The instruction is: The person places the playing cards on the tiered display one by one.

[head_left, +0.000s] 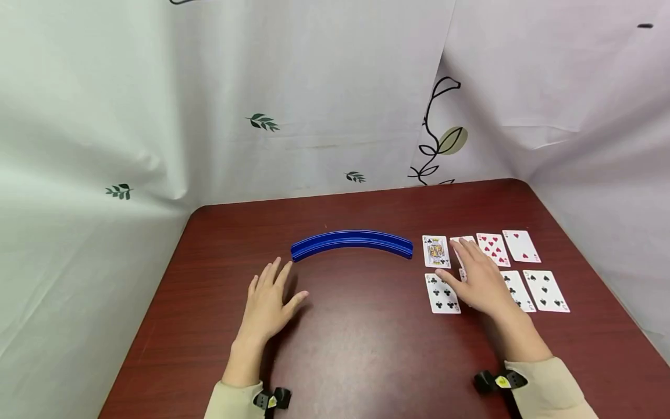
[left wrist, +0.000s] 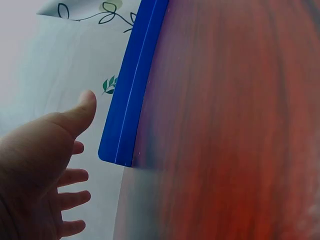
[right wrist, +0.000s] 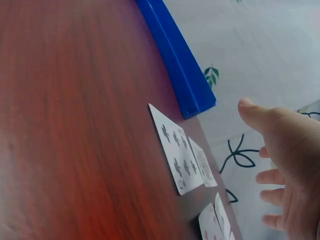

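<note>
White cloth hangs behind a brown table point(head_left: 361, 349). Right hand point(head_left: 480, 282), loosely spread, is over cards point(head_left: 493, 250) at the table's three o'clock, probably face-up for reading; left hand point(head_left: 267, 308), also spread, has the blue rack point(head_left: 352, 240) at its two o'clock.

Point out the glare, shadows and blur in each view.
Head: pale sheen on the table, soft shadow beside the left hand, six of clubs readable; left wrist: left hand dim, table grain soft and smeared; right wrist: whitish glare at the picture's lower left on the table, right hand shaded.
</note>
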Tool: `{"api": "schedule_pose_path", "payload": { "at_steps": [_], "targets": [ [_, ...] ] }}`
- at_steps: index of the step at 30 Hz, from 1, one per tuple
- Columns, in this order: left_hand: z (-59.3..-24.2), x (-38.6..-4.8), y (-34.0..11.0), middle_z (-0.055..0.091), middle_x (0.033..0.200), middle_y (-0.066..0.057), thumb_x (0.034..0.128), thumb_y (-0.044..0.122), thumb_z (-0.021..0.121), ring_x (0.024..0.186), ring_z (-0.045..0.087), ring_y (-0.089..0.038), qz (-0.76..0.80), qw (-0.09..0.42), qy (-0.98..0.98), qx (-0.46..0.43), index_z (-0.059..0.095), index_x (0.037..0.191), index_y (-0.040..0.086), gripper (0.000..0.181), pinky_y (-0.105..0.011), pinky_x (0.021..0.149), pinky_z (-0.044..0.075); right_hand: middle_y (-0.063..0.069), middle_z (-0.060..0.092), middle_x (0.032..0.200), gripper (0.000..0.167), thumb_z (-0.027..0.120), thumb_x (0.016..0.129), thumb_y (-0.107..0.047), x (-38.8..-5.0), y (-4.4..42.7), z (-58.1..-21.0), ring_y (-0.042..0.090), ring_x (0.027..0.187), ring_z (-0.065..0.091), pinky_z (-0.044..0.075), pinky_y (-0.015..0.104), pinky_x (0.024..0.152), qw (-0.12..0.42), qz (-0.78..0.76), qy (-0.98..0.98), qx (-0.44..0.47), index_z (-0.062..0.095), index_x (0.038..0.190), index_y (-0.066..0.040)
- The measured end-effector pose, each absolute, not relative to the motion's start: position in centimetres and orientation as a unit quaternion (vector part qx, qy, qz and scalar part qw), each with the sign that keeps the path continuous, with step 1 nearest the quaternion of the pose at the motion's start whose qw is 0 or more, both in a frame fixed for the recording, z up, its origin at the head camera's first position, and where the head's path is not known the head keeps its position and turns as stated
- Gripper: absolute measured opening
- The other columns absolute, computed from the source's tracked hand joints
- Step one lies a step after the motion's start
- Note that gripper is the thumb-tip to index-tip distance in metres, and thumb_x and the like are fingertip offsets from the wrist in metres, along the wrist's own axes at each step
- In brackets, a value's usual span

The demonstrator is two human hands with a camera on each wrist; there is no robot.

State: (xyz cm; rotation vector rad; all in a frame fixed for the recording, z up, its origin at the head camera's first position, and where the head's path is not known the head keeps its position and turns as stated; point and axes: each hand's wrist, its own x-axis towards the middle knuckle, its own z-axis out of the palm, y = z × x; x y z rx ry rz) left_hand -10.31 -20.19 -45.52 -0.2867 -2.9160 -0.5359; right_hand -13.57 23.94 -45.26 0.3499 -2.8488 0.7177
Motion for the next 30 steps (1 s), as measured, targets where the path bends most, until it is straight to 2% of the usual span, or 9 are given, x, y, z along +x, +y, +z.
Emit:
{"api": "schedule_pose_path", "payload": {
  "at_steps": [5, 16, 22, 30],
  "targets": [
    [-45.4, -10.7, -20.6, 0.039, 0.156, -0.023, 0.0934, 0.045, 0.071, 0.143, 0.035, -0.043, -0.200, 0.074, -0.973, -0.090, 0.045, 0.152, 0.007, 0.075, -0.065, 0.114, 0.025, 0.031, 0.047, 0.144, 0.072, 0.074, 0.092, -0.038, -13.8, 24.5, -45.0, 0.052, 0.130, 0.045, 0.036, 0.069, 0.102, 0.109, 0.256, -0.954, 0.113, 0.048, 0.143, 0.005],
    [-45.4, -11.4, -21.3, 0.045, 0.151, -0.025, 0.0939, 0.038, 0.073, 0.138, 0.043, -0.043, -0.223, 0.076, -0.967, -0.100, 0.048, 0.150, 0.003, 0.071, -0.065, 0.112, 0.031, 0.035, 0.048, 0.142, 0.071, 0.069, 0.096, -0.040, -14.0, 26.2, -43.8, 0.056, 0.129, 0.043, 0.036, 0.073, 0.099, 0.073, 0.265, -0.957, 0.089, 0.044, 0.147, 0.003],
    [-45.4, -11.7, -21.7, 0.045, 0.151, -0.024, 0.0954, 0.040, 0.071, 0.137, 0.044, -0.044, -0.231, 0.074, -0.966, -0.093, 0.047, 0.150, 0.003, 0.070, -0.065, 0.111, 0.032, 0.034, 0.054, 0.135, 0.070, 0.070, 0.096, -0.035, -14.4, 27.2, -43.5, 0.054, 0.121, 0.050, 0.039, 0.071, 0.094, 0.084, 0.268, -0.955, 0.095, 0.044, 0.147, 0.005],
    [-45.7, -12.2, -22.0, 0.045, 0.151, -0.024, 0.0956, 0.040, 0.070, 0.136, 0.044, -0.045, -0.233, 0.069, -0.966, -0.085, 0.048, 0.150, 0.003, 0.069, -0.065, 0.110, 0.033, 0.035, 0.053, 0.136, 0.069, 0.070, 0.096, -0.034, -14.8, 28.6, -43.7, 0.055, 0.120, 0.050, 0.041, 0.071, 0.093, 0.093, 0.255, -0.958, 0.090, 0.044, 0.145, 0.006]
  ]
}}
